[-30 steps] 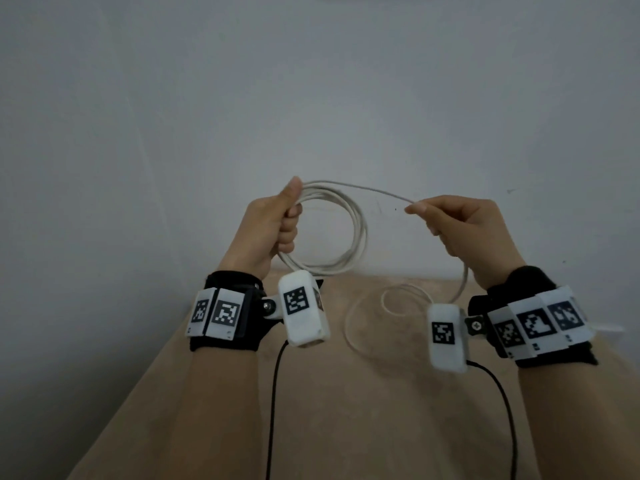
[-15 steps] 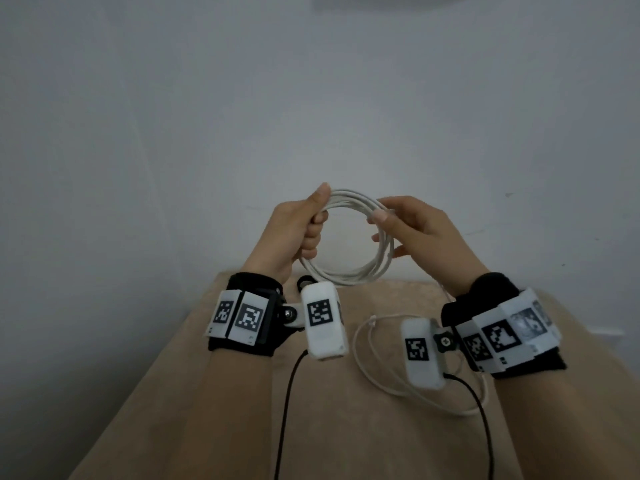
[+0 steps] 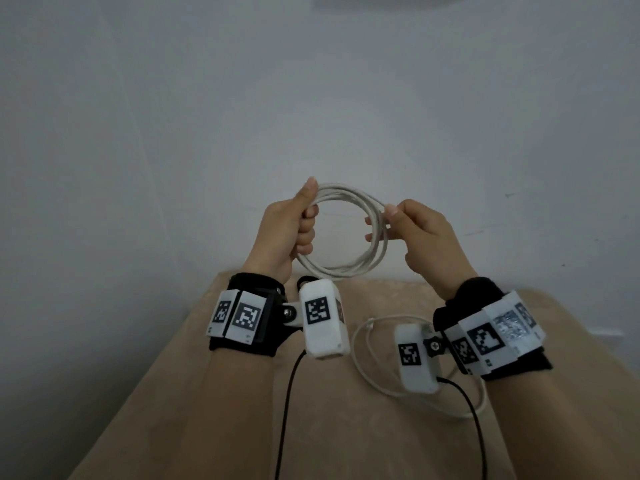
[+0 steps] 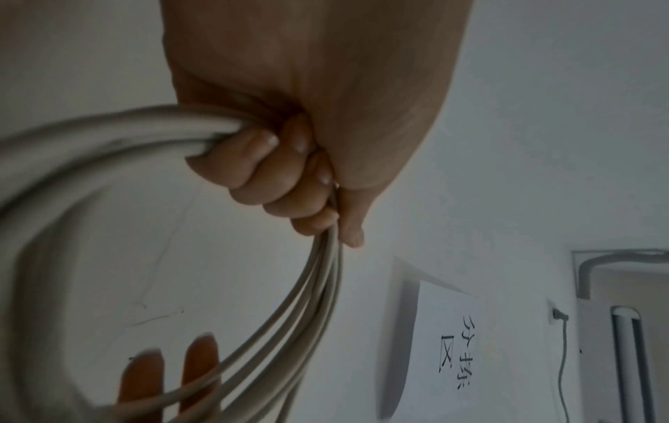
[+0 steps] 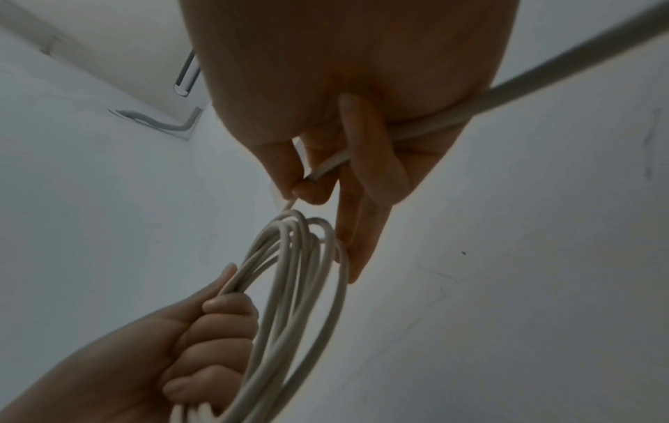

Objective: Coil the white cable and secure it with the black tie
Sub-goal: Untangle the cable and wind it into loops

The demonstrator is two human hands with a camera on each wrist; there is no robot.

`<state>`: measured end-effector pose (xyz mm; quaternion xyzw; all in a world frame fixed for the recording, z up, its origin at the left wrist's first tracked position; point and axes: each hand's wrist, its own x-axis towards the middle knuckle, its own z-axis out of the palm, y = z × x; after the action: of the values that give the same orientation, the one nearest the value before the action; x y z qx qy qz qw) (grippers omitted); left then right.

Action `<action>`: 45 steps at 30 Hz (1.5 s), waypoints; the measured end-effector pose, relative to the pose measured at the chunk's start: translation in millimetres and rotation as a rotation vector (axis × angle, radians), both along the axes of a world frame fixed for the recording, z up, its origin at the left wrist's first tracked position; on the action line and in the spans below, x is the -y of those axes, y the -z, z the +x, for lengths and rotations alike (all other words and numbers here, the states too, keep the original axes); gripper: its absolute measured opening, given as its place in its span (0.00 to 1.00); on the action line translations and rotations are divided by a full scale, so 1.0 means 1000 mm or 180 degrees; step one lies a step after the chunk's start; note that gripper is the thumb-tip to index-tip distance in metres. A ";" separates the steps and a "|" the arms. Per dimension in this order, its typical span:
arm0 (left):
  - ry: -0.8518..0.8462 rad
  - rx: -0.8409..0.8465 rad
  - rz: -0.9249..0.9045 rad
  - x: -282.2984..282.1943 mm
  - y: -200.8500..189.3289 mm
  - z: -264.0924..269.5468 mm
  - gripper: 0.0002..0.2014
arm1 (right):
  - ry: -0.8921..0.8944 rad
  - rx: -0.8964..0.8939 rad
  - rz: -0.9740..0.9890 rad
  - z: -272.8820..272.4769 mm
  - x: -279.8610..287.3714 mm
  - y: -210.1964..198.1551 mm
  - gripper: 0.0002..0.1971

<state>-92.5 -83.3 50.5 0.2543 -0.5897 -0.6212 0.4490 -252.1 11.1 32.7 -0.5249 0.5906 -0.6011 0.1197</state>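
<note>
We note our right hand has laid another turn onto the round coil of white plastic cable, pinching the strand; our left hand grips the raised bundle. Slack remains on the beige table; black tie unseen.

Smooth matt plastic sheathes the white cable; soft napped beige cloth covers the table.

White cable, beige table.
Black wristbands carry black-and-white checker tags; wall pale grey.
</note>
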 end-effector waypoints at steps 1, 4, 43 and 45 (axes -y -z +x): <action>-0.0029 -0.0102 0.0088 0.000 0.000 0.000 0.22 | -0.0064 0.0112 -0.0008 0.004 0.000 -0.001 0.17; -0.0009 -0.0326 0.0295 -0.002 0.000 -0.004 0.22 | -0.0166 0.0436 -0.0093 0.015 -0.001 -0.002 0.19; 0.1314 0.0759 0.0140 -0.002 0.013 -0.007 0.17 | -0.0521 -0.0554 0.0559 0.001 -0.001 0.004 0.10; 0.1272 0.1029 0.0037 -0.005 0.012 -0.009 0.18 | -0.0562 -0.0903 0.0757 0.003 -0.002 0.004 0.10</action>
<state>-101.2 -78.6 38.5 0.2313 -0.6888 -0.6523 0.2157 -249.0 13.2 28.4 -0.6362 0.6201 -0.4344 0.1486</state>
